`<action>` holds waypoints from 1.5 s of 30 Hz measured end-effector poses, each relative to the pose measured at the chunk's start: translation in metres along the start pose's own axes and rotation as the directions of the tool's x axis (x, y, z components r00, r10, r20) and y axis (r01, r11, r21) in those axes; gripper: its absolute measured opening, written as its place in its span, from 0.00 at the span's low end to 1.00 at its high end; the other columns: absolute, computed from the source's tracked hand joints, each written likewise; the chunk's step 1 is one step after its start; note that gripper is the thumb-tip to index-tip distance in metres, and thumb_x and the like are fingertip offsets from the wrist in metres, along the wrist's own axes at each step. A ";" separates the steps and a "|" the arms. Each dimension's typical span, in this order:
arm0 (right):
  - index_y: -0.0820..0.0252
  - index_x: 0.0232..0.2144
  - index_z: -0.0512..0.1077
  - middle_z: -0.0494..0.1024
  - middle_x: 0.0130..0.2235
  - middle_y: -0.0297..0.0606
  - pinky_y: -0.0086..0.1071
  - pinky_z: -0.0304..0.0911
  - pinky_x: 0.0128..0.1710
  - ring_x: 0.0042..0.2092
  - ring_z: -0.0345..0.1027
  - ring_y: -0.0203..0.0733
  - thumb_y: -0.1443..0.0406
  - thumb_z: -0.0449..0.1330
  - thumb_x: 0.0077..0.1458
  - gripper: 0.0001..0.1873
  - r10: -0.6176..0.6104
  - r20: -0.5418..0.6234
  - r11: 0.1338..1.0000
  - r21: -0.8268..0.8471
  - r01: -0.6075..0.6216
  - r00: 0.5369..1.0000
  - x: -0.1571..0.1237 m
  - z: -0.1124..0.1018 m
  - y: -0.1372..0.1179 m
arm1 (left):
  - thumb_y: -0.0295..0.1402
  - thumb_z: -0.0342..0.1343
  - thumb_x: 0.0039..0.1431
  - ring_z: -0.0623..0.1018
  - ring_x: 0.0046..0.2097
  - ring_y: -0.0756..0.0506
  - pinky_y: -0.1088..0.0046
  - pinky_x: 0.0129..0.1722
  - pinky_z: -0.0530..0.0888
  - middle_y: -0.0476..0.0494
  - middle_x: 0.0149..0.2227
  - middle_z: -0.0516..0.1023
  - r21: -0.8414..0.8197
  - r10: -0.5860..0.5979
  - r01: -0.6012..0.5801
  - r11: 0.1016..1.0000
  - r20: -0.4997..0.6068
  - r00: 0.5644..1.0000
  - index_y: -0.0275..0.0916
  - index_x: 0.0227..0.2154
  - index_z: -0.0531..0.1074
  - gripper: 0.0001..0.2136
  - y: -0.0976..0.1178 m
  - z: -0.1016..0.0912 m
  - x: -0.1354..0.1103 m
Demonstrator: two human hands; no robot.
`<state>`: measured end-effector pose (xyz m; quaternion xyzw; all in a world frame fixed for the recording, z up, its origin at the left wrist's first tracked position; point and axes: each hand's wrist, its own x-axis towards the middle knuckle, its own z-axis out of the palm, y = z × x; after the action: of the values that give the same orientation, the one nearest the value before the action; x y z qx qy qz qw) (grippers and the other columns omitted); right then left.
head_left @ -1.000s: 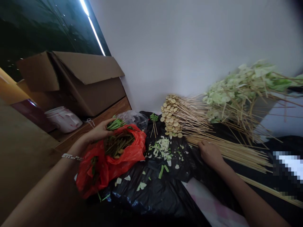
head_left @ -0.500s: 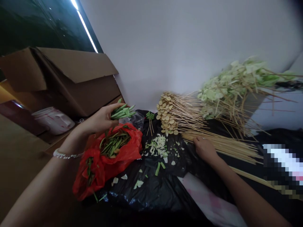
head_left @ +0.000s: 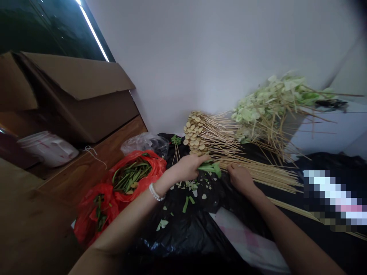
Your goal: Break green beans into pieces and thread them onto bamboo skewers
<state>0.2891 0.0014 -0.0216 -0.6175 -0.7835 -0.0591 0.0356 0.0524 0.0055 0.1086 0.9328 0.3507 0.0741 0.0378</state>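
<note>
So the left hand (head_left: 187,168) has just swung over from the red plastic bag (head_left: 153,162) and now clenches a small bunch of green veg stalks (head_left: 210,167), which sit right by the skewer pile. The right hand (head_left: 241,178) rests on the loose bamboo skewers (head_left: 266,173), fingers curled; can't really tell if it's gripping any. It's all on a black plastic sheet (head_left: 172,233), with skewered tan rounds (head_left: 193,131) and skewered pale leaves (head_left: 265,110) just behind.
</note>
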 end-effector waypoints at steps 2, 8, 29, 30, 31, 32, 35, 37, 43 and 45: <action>0.64 0.40 0.70 0.73 0.42 0.47 0.33 0.52 0.37 0.41 0.67 0.44 0.74 0.49 0.56 0.13 0.002 -0.008 1.000 -0.007 -0.002 1.000 0.000 0.000 0.000 | 0.19 0.50 0.45 0.74 0.46 0.41 0.66 0.43 0.70 0.40 0.47 0.72 0.047 0.010 -0.013 0.999 0.059 0.998 0.45 0.57 0.62 0.33 0.004 0.026 0.002; 0.63 0.40 0.69 0.73 0.41 0.46 0.34 0.52 0.37 0.42 0.67 0.46 0.73 0.48 0.57 0.12 0.019 -0.021 0.999 -0.027 -0.019 1.000 -0.001 -0.001 -0.001 | 0.17 0.46 0.51 0.70 0.53 0.39 0.59 0.50 0.66 0.35 0.52 0.68 0.166 -0.026 0.019 0.986 0.034 0.999 0.46 0.61 0.55 0.34 0.000 0.083 -0.003; 0.59 0.35 0.71 0.72 0.37 0.40 0.33 0.51 0.44 0.43 0.61 0.43 0.61 0.46 0.64 0.15 -0.286 -0.259 0.930 0.158 0.333 0.922 -0.012 -0.028 -0.046 | 0.31 0.48 0.62 0.73 0.43 0.45 0.64 0.47 0.70 0.42 0.38 0.77 -0.337 -0.514 0.390 0.857 -0.599 0.613 0.39 0.38 0.74 0.09 -0.020 0.116 -0.075; 0.58 0.33 0.71 0.72 0.36 0.40 0.34 0.52 0.44 0.43 0.61 0.43 0.59 0.48 0.64 0.15 -0.331 -0.260 0.911 0.164 0.379 0.907 -0.013 -0.028 -0.053 | 0.31 0.48 0.62 0.74 0.43 0.45 0.64 0.47 0.70 0.42 0.38 0.77 -0.341 -0.516 0.389 0.856 -0.604 0.607 0.39 0.38 0.74 0.09 -0.021 0.115 -0.075; 0.59 0.33 0.71 0.72 0.36 0.40 0.34 0.52 0.44 0.43 0.61 0.44 0.58 0.50 0.63 0.14 -0.365 -0.262 0.896 0.162 0.413 0.893 -0.015 -0.027 -0.060 | 0.31 0.48 0.62 0.74 0.42 0.45 0.65 0.46 0.70 0.42 0.37 0.77 -0.346 -0.517 0.386 0.855 -0.607 0.604 0.39 0.38 0.74 0.09 -0.021 0.115 -0.076; 0.59 0.33 0.71 0.72 0.36 0.40 0.35 0.52 0.44 0.43 0.60 0.45 0.58 0.52 0.61 0.13 -0.394 -0.257 0.886 0.151 0.439 0.883 -0.015 -0.025 -0.065 | 0.31 0.48 0.62 0.74 0.42 0.45 0.65 0.46 0.70 0.42 0.37 0.77 -0.352 -0.517 0.378 0.856 -0.606 0.605 0.39 0.38 0.74 0.09 -0.021 0.115 -0.077; 0.60 0.32 0.70 0.72 0.36 0.40 0.35 0.53 0.40 0.43 0.60 0.46 0.62 0.56 0.58 0.07 -0.434 -0.234 0.879 0.100 0.466 0.870 -0.014 -0.016 -0.074 | 0.31 0.49 0.62 0.74 0.41 0.45 0.64 0.44 0.70 0.43 0.36 0.77 -0.369 -0.493 0.328 0.870 -0.611 0.619 0.39 0.37 0.73 0.08 -0.020 0.117 -0.077; 0.60 0.31 0.70 0.72 0.35 0.41 0.35 0.53 0.38 0.41 0.61 0.45 0.66 0.56 0.58 0.05 -0.427 -0.234 0.888 0.076 0.455 0.873 -0.011 -0.010 -0.075 | 0.31 0.49 0.62 0.74 0.39 0.45 0.64 0.43 0.70 0.42 0.35 0.77 -0.370 -0.460 0.278 0.886 -0.632 0.624 0.39 0.37 0.74 0.08 -0.019 0.120 -0.076; 0.60 0.33 0.69 0.73 0.33 0.40 0.33 0.55 0.41 0.38 0.63 0.42 0.68 0.48 0.62 0.10 -0.282 -0.366 0.876 0.279 0.393 0.887 -0.011 -0.011 -0.063 | 0.30 0.47 0.63 0.74 0.40 0.45 0.65 0.43 0.70 0.42 0.35 0.77 -0.433 -0.486 0.243 0.868 -0.642 0.594 0.38 0.40 0.74 0.10 -0.014 0.122 -0.076; 0.59 0.35 0.68 0.73 0.34 0.38 0.31 0.56 0.38 0.36 0.65 0.40 0.67 0.46 0.63 0.11 -0.204 -0.359 0.819 0.447 0.359 0.911 -0.013 -0.015 -0.060 | 0.30 0.47 0.63 0.75 0.41 0.45 0.66 0.43 0.70 0.42 0.36 0.77 -0.452 -0.499 0.238 0.860 -0.647 0.576 0.39 0.42 0.74 0.11 -0.012 0.121 -0.077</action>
<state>0.2333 -0.0269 -0.0117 -0.4466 -0.8405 0.0513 0.3025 0.0069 -0.0384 -0.0205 0.7042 0.5069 0.4942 0.0541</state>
